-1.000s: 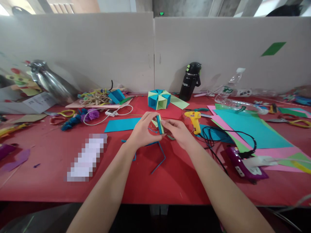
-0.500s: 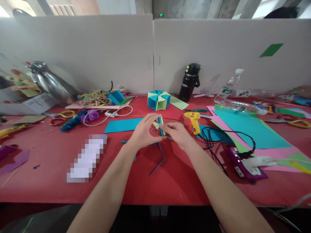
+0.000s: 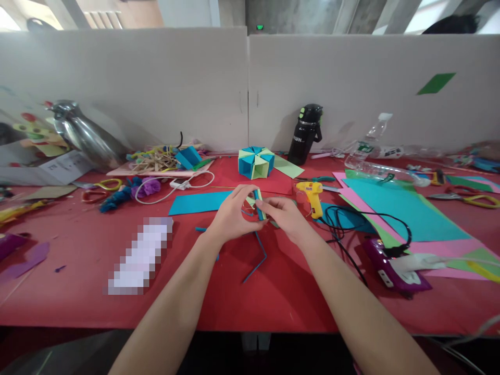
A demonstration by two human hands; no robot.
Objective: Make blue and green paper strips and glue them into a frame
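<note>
Between my two hands is a small folded blue and light-green paper piece, held upright above the table. My left hand has its thumb and fingertips at the two ends of the piece. My right hand pinches its right side. Below them on the red table lies a bent thin blue strip, partly hidden by my hands. A flat blue paper strip is left of my left hand. The blue and green paper ring stands behind my hands. A yellow glue gun lies to the right.
A purple power strip, black cables and stacked coloured paper are at right. Behind stand a black bottle and clear plastic bottles. A metal jug, craft sticks and a blurred-out flat object are at left.
The view has shifted very slightly. Both hands keep nearly the same hold on the folded paper piece.
</note>
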